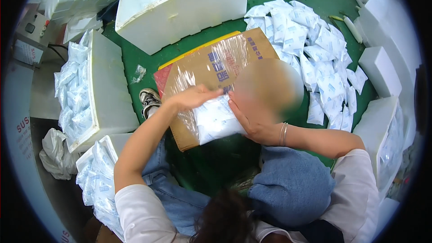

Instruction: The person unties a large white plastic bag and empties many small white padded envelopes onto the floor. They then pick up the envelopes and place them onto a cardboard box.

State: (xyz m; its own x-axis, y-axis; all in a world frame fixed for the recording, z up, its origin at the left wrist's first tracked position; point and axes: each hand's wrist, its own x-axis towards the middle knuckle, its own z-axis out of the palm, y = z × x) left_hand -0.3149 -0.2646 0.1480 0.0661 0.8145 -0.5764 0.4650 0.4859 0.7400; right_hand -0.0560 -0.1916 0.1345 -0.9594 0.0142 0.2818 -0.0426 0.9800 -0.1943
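Observation:
A white ice pack (219, 121) with pale blue print lies on a flat cardboard sheet wrapped in clear film (189, 71). My left hand (197, 97) is over the pack's far edge, fingers stretched to the right and slightly blurred. My right hand (249, 123) lies along its right edge, fingers pointing away from me. A round blurred patch covers part of that hand and the cardboard beside it. Whether either hand grips the pack cannot be made out.
A heap of similar packs (324, 57) lies on the green floor (152, 64) at right. A foam box (182, 17) stands ahead. Another foam box (113, 84) and a smaller one (114, 141), at left, hold plastic-wrapped packs (76, 87). White foam blocks (381, 71) line the right side.

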